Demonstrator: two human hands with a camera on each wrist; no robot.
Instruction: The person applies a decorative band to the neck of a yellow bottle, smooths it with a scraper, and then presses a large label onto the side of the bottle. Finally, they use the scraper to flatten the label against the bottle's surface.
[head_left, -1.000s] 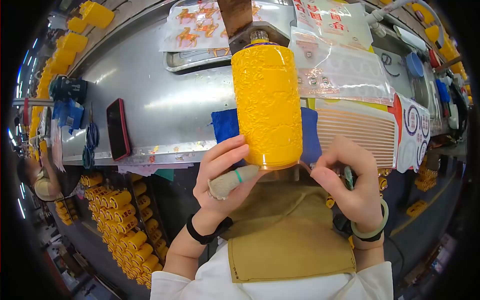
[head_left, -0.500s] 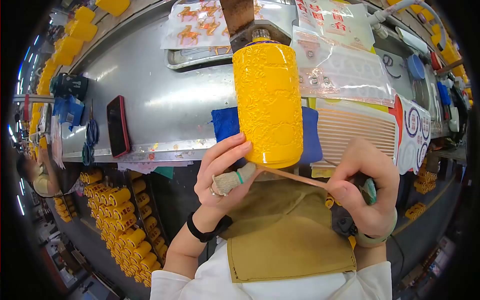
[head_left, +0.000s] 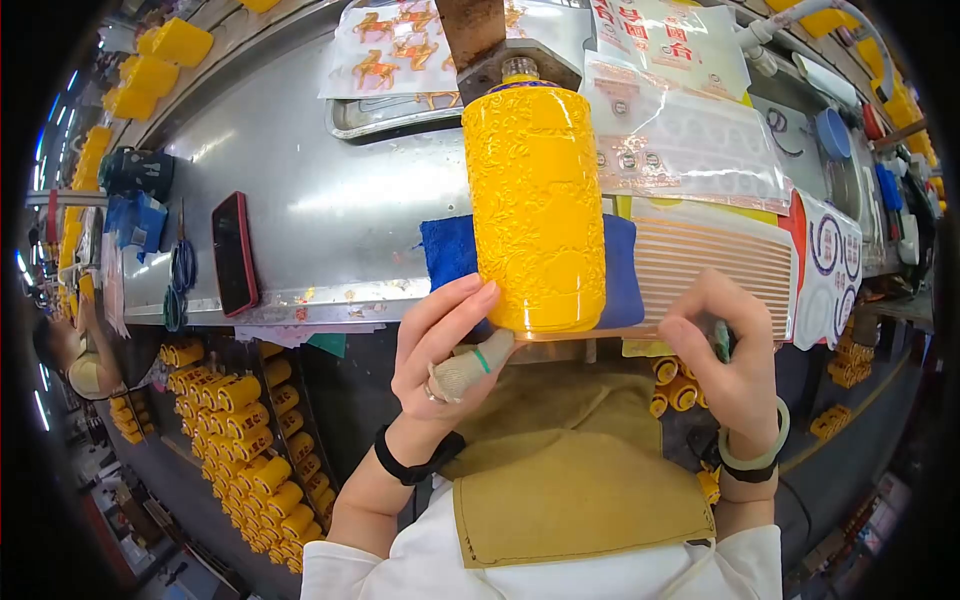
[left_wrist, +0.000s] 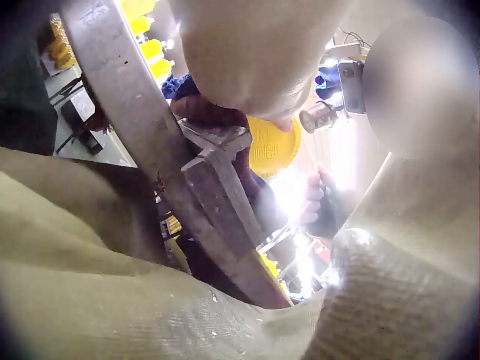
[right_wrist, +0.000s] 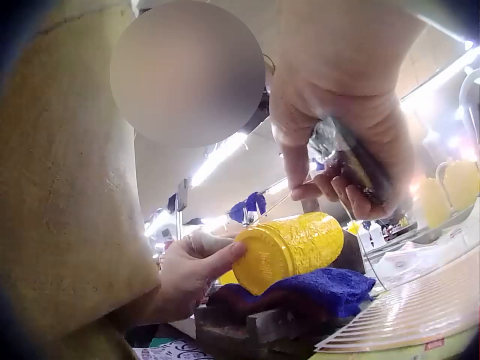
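Observation:
A yellow embossed bottle [head_left: 535, 210] lies on a blue cloth [head_left: 450, 250], its glass neck [head_left: 519, 68] at a dark metal bracket [head_left: 555, 62]. My left hand [head_left: 440, 350] grips its base end; a cloth cover [head_left: 460, 373] wraps one finger. From there a thin copper-coloured strip [head_left: 590, 334] runs straight along the base's edge to my right hand [head_left: 735, 350], which pinches the strip between thumb and forefinger. Tucked in the right palm is a dark-handled tool [right_wrist: 356, 161], mostly hidden by the fingers. In the right wrist view, the left thumb [right_wrist: 221, 259] presses near the base.
Right of the bottle lies a sheet of copper-coloured strips [head_left: 710, 265], below printed clear sheets [head_left: 680, 140]. A tray [head_left: 375, 125] with gold horse stickers [head_left: 375, 65] is behind. On the left are a phone [head_left: 235, 255] and scissors [head_left: 182, 265]. Several yellow bottles [head_left: 240, 430] stand below.
The right hand drew the strip out to the right, angled downward, then rose so it lies level with the bottle's base. The left hand has barely moved.

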